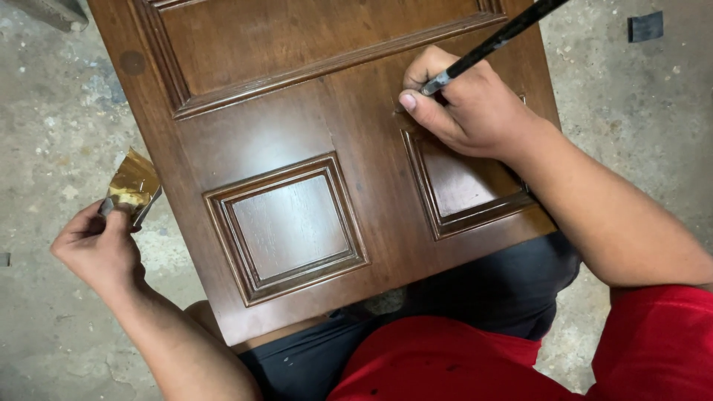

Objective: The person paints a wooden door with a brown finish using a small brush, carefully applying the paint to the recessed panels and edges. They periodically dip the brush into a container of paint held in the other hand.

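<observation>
Right hand (464, 104) grips a black-handled brush (494, 41) at the door's (297, 126) right panel (464, 182); left hand (100, 241) pinches a gold-smeared scraper (134, 186) (off the door's left edge).

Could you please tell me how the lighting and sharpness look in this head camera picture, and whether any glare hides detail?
Head view: mostly sharp; soft glare washes the varnish of the wooden door panel near its middle; the shiny gold scraper in the left hand gleams; the right hand hides the tip of the black-handled tool; the concrete floor is dimmer.
</observation>
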